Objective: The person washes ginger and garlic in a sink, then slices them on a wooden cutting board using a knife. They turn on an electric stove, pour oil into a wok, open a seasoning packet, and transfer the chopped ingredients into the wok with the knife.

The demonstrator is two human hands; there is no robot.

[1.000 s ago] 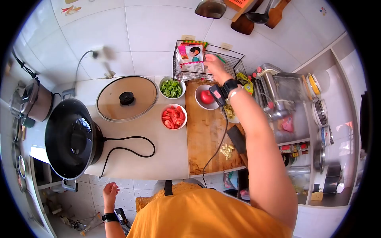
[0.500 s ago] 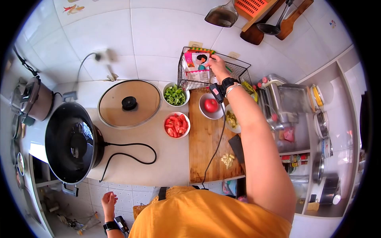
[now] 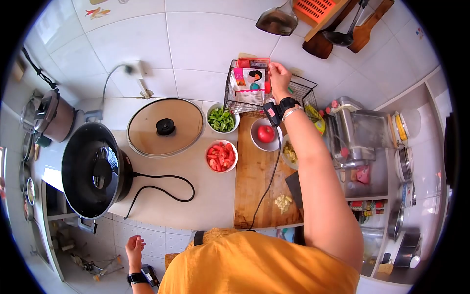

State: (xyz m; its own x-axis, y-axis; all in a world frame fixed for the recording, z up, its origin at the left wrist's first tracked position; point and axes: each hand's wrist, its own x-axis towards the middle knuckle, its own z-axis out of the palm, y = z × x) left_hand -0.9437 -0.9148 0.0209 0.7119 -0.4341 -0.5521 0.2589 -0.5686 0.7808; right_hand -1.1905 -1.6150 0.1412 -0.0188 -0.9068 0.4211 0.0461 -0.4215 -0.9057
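Note:
My right hand [image 3: 279, 80] is at the black wire basket [image 3: 304, 85] by the wall, its fingers closed on the edge of a red packet [image 3: 267, 83]. Beside it in the basket stands a white and pink packet [image 3: 247, 82] with a cartoon figure printed on it. Below that wrist, a white bowl [image 3: 254, 139] holds a red tomato [image 3: 266, 134]. My left hand [image 3: 134, 249] hangs low over the floor, in front of the counter, with loosely curled fingers and nothing in it.
A black electric wok [image 3: 73, 171] stands left, its cord on the counter, near a glass lid [image 3: 142, 125]. Bowls hold cut green peppers [image 3: 221, 120] and tomato pieces [image 3: 220, 157]. Chopped garlic [image 3: 283, 203] and a partly hidden dark blade [image 3: 293, 187] lie on the wooden board [image 3: 249, 196].
My right hand has shifted slightly right along the basket, and a red packet now shows by its fingers where a green-and-yellow striped edge was. My left hand stays nearly still.

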